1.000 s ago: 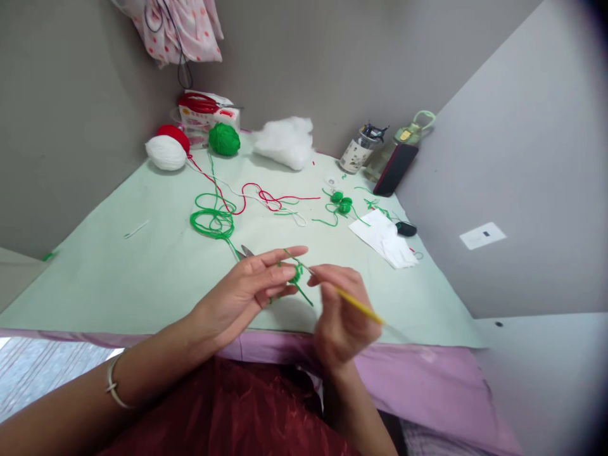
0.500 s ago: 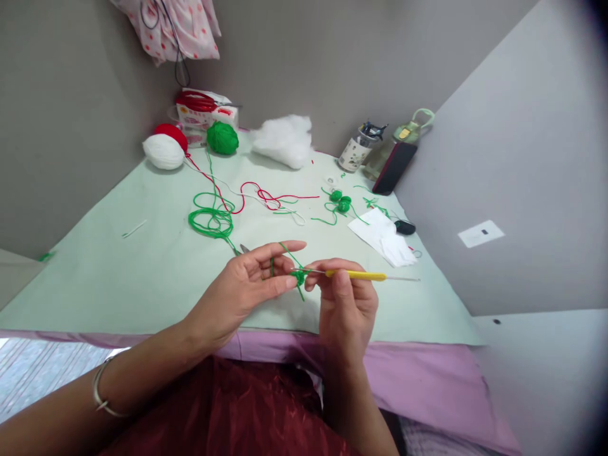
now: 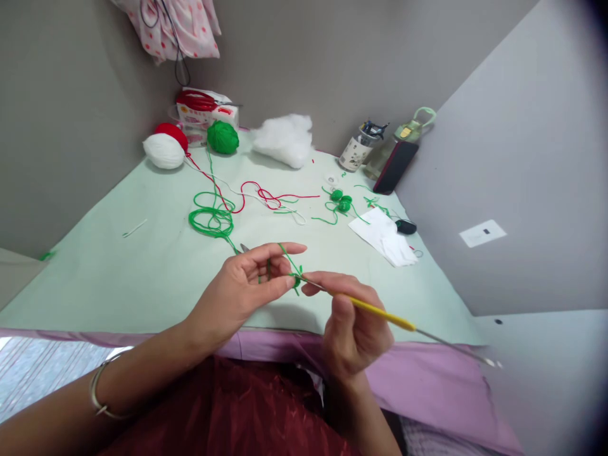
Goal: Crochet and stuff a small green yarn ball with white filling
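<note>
My left hand (image 3: 247, 285) pinches a small green crochet piece (image 3: 297, 278) between thumb and middle finger, with the green yarn strand looped over the raised index finger. My right hand (image 3: 351, 323) grips a yellow-handled crochet hook (image 3: 380, 311), whose tip sits in the green piece and whose metal tail points down to the right. The working strand runs back to a loose pile of green yarn (image 3: 211, 218) on the pale green table (image 3: 142, 272).
At the back lie a white yarn ball (image 3: 164, 152), a red ball (image 3: 171, 133), a green ball (image 3: 223, 137), white stuffing (image 3: 285, 140), a jar (image 3: 355, 152) and a phone (image 3: 395, 167). Small green crocheted pieces (image 3: 342, 202) and white paper (image 3: 387, 237) lie right. Scissors (image 3: 244, 248) peek out behind my left hand.
My right hand has tilted the hook: its tail swung from level to pointing down and right, while the tip stayed at the green piece. My left hand has barely moved.
</note>
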A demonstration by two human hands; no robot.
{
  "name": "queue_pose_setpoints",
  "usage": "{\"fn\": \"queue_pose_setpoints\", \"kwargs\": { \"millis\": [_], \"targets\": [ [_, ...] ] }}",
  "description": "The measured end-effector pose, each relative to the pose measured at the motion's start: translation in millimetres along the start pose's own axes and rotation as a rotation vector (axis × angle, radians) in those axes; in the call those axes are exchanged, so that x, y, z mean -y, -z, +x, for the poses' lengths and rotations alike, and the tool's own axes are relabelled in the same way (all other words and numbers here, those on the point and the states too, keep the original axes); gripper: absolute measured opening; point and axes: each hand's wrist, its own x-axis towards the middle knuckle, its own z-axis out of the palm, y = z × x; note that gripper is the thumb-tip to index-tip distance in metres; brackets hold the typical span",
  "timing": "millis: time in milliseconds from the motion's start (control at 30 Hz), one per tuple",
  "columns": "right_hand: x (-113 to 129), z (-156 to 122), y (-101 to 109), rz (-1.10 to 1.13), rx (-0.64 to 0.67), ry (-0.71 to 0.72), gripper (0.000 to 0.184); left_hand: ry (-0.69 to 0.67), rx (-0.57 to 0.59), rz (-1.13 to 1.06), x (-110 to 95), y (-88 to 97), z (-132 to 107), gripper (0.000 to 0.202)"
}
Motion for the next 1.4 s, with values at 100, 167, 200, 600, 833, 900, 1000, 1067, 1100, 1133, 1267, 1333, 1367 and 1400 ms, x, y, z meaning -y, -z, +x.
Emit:
{"fn": "queue_pose_setpoints", "kwargs": {
  "millis": [100,167,200,600,833,900,1000,1067,1100,1133,1267,1333,1367,1400],
  "targets": [
    [-1,-1,2,-0.069,0.068,0.103,0.027,-0.016,-0.047,0.069,-3,-1.2,-2,0.034],
    [-2,-1,3,-0.098,0.094,0.134,0.029,-0.026,-0.089,0.127,-6,-2.9,-2,0.032],
    [-3,-2,3,-0.107,0.098,0.139,0.029,-0.031,-0.109,0.156,-7,-4.0,-3,0.032],
    [-9,-7,-1,-0.158,0.043,0.166,0.027,-0.071,-0.150,0.237,-5,-5.6,-3,0.037],
    [-13,-9,-3,-0.169,0.031,0.230,0.027,-0.035,-0.115,0.191,-4,-4.1,-1,0.043],
    [-12,-7,-3,-0.106,0.020,0.144,0.027,-0.043,-0.109,0.187,-4,-3.6,-1,0.044],
    [-10,-4,-4,-0.072,0.016,0.100,0.027,-0.053,-0.111,0.198,-4,-3.5,-1,0.045],
    [-11,-4,-5,-0.102,-0.002,0.133,0.026,-0.037,-0.102,0.182,-3,-3.5,0,0.045],
    [-12,-6,-5,-0.122,-0.010,0.148,0.025,-0.025,-0.092,0.166,-3,-3.4,0,0.046],
    [-12,-7,-5,-0.139,-0.014,0.153,0.026,-0.017,-0.083,0.149,-3,-3.2,0,0.047],
    [-13,-8,-3,-0.122,0.019,0.102,0.030,-0.030,-0.085,0.141,-4,-1.6,1,0.046],
    [-12,-5,-1,-0.082,0.041,0.076,0.030,-0.050,-0.094,0.167,-5,-1.3,0,0.044],
    [-11,-4,0,-0.067,0.048,0.067,0.030,-0.055,-0.097,0.179,-5,-1.6,0,0.044],
    [-11,-4,0,-0.064,0.050,0.064,0.031,-0.055,-0.097,0.187,-5,-2.2,0,0.044]
  ]
}}
